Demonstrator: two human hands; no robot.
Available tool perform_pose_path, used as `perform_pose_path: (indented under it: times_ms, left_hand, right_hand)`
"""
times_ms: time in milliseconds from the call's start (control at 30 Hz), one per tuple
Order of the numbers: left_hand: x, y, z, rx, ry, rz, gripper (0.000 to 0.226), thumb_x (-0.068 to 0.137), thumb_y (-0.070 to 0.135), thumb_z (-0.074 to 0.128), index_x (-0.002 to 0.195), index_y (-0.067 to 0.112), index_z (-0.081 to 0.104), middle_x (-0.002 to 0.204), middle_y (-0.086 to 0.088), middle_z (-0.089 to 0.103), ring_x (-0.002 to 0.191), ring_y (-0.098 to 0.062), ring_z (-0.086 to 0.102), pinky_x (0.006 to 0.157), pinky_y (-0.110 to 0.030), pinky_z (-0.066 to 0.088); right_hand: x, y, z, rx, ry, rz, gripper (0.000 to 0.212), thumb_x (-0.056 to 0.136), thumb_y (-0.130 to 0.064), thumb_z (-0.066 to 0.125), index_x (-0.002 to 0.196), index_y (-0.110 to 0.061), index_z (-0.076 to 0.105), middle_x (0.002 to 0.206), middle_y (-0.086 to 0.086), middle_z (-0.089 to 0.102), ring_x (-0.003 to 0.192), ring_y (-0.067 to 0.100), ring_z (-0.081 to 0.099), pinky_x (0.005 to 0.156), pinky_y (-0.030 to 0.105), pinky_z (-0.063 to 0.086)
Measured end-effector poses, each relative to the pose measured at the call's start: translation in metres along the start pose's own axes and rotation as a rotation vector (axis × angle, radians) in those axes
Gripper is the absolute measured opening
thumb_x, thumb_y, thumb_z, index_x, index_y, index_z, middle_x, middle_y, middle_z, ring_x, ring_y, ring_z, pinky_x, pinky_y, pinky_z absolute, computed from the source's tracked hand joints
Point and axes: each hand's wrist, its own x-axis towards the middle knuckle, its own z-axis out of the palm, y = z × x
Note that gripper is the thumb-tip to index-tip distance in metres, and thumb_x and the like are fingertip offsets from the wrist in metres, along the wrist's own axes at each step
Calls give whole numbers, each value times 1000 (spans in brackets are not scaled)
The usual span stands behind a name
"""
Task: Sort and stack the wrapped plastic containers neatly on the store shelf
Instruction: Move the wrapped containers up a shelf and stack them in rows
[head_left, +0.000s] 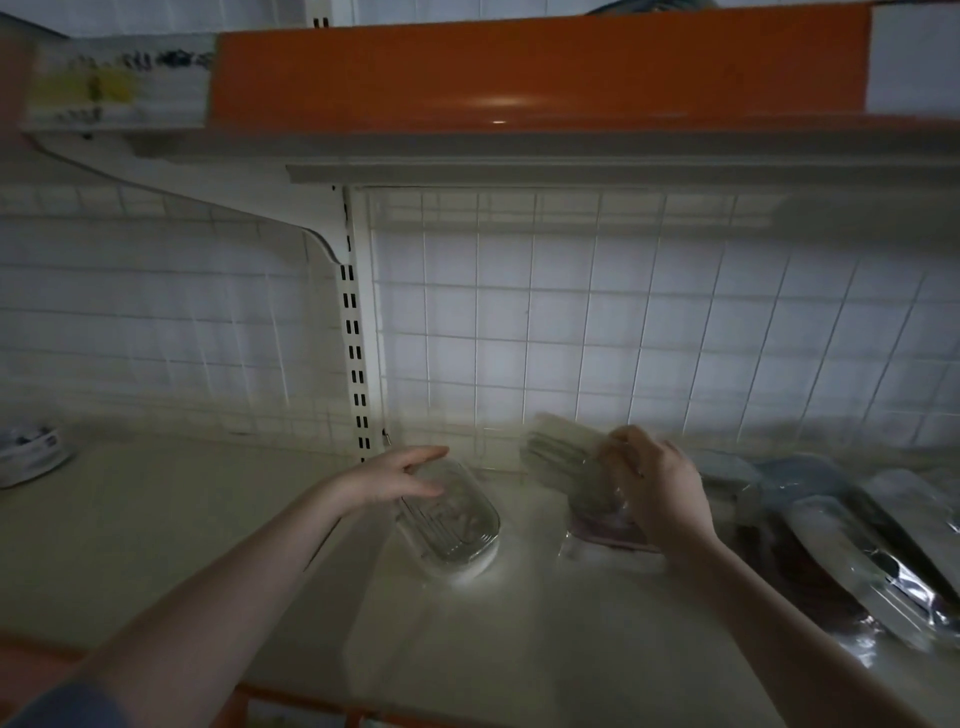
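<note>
A clear wrapped plastic container (452, 519) with a white base lies on the beige shelf (182, 519), just right of the slotted upright. My left hand (400, 478) hovers over its left end with fingers straight, thumb up. My right hand (657, 493) grips a blurred stack of pale wrapped containers (561, 457), tilted toward the back grid wall. A pinkish wrapped container (608, 530) lies flat beneath that hand. More wrapped containers (831, 530) lie in a shiny heap at the right.
A white wire-grid back wall (571, 322) closes the shelf behind. An upper shelf with an orange front strip (519, 67) hangs overhead. A wrapped item (31, 452) sits at the far left. The shelf's orange front edge (291, 701) runs below my arms.
</note>
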Motion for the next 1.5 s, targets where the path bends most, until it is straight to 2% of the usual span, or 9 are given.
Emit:
perform_pose_path:
  times_ms: [167, 400, 500, 667, 867, 1133, 1333, 1400, 1500]
  left_hand:
    - [3, -5, 13, 10, -17, 27, 58, 95, 9, 53, 147, 18, 30, 151, 3, 31, 140, -14, 28, 100, -14, 25]
    - [0, -18, 26, 215, 64, 89, 51, 96, 23, 55, 144, 19, 38, 149, 0, 38, 136, -12, 36, 109, -21, 27]
    - [-6, -12, 24, 298, 85, 176, 52, 90, 24, 62, 139, 25, 45, 150, 5, 36, 138, -8, 31, 111, -21, 21]
    - [-11, -3, 25, 339, -111, 175, 56, 89, 28, 65, 140, 30, 43, 155, 9, 21, 142, -6, 18, 107, -14, 13]
    - [-18, -1, 20, 583, -192, 137, 86, 76, 48, 74, 147, 38, 26, 158, 10, 11, 144, -9, 10, 116, -24, 11]
    - [-36, 5, 21, 800, -25, 65, 84, 64, 60, 76, 134, 33, 39, 136, 8, 37, 121, -13, 37, 99, -33, 40]
    - [-53, -1, 38, 705, 70, 10, 86, 67, 62, 71, 132, 20, 34, 142, 2, 30, 127, -17, 33, 101, -34, 38]
    - [-59, 0, 43, 633, 123, -4, 85, 67, 61, 73, 132, 22, 36, 139, 0, 39, 120, -17, 41, 94, -30, 41]
    - [-66, 1, 50, 665, 160, -45, 98, 67, 73, 64, 145, 28, 25, 141, -9, 35, 130, -26, 33, 102, -35, 33]
  right_hand:
    - [8, -6, -3, 135, 24, 245, 26, 94, -33, 50, 94, -11, 64, 88, 12, 67, 86, 32, 58, 66, 33, 38]
    - [13, 15, -3, 95, 38, 394, 23, 95, -21, 44, 101, -12, 64, 101, 17, 65, 90, 34, 56, 67, 33, 36]
    - [14, 19, -1, 48, 93, 368, 24, 96, -20, 41, 98, -13, 64, 100, 16, 62, 90, 33, 52, 72, 36, 40]
    - [11, 7, -4, -6, 144, 250, 27, 95, -27, 43, 101, -13, 65, 105, 14, 61, 96, 31, 50, 81, 38, 38]
    - [0, -4, -1, -332, -202, 131, 62, 82, -68, 46, 128, -27, 50, 123, 5, 55, 114, 28, 49, 94, 38, 35]
    - [-8, -17, -8, -564, -285, 17, 89, 62, -76, 62, 125, -17, 42, 121, 5, 51, 116, 26, 48, 96, 36, 35]
    - [-25, -22, -4, -592, -223, 44, 77, 72, -62, 60, 130, -15, 38, 119, 7, 48, 113, 27, 47, 93, 35, 35]
    - [-35, -25, -5, -571, -189, 59, 77, 73, -62, 61, 132, -17, 39, 118, 8, 47, 112, 29, 46, 93, 36, 35]
    - [-51, -29, -8, -527, -149, 69, 77, 72, -63, 61, 133, -19, 43, 116, 9, 49, 110, 30, 47, 94, 38, 35]
